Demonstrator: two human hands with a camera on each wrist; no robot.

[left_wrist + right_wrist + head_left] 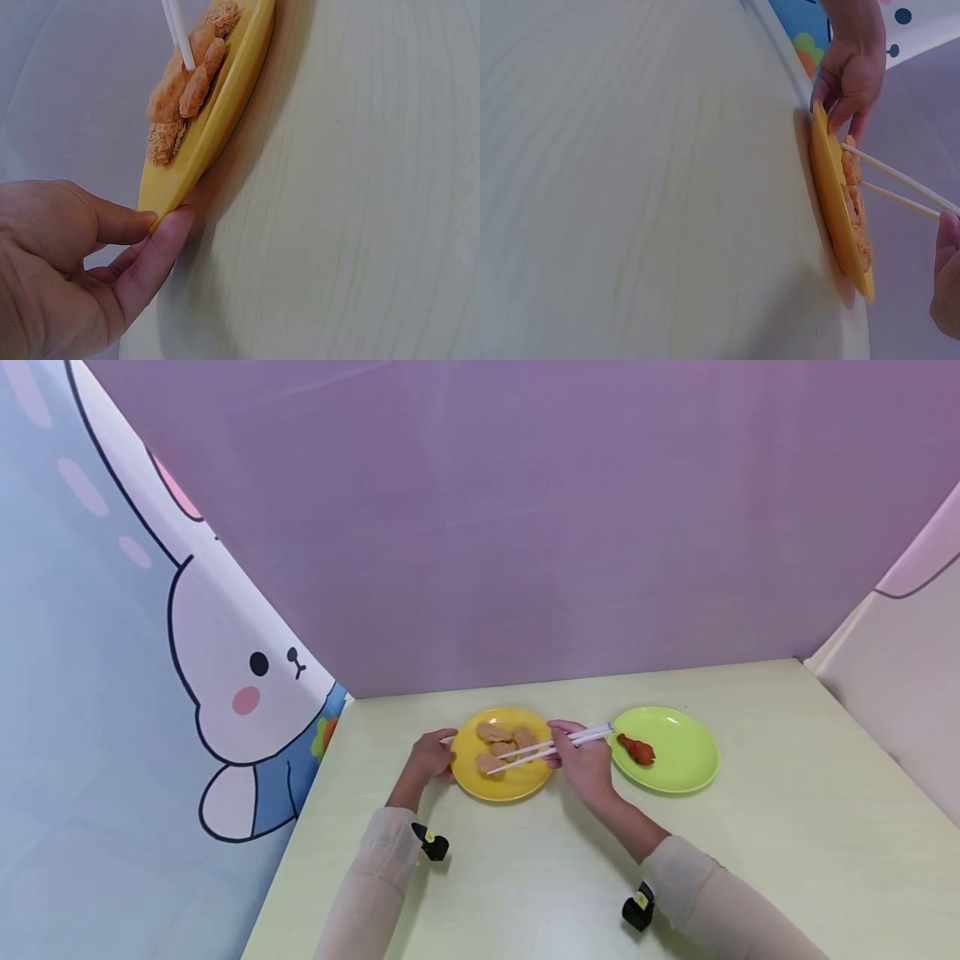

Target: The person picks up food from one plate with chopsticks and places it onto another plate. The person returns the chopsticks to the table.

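Observation:
My left hand [433, 755] pinches the left rim of a yellow plate [506, 790] between thumb and fingers, as the left wrist view shows closely. Several pieces of fried chicken [493, 732] lie on that plate. In my right hand [583, 766] is a pair of white chopsticks [536, 750], gripped near the thick ends. Their tips stand apart at the front-left chicken piece [491, 765]; whether they squeeze it I cannot tell. To the right, a green plate [682, 752] carries one reddish-brown chicken drumstick [637, 749] near its left side.
Both plates stand on a pale wooden table [525, 877], near its back edge. A purple panel [525, 527] rises behind it. A blue wall with a cartoon rabbit [262, 718] borders the left, and a white wall [900, 693] the right.

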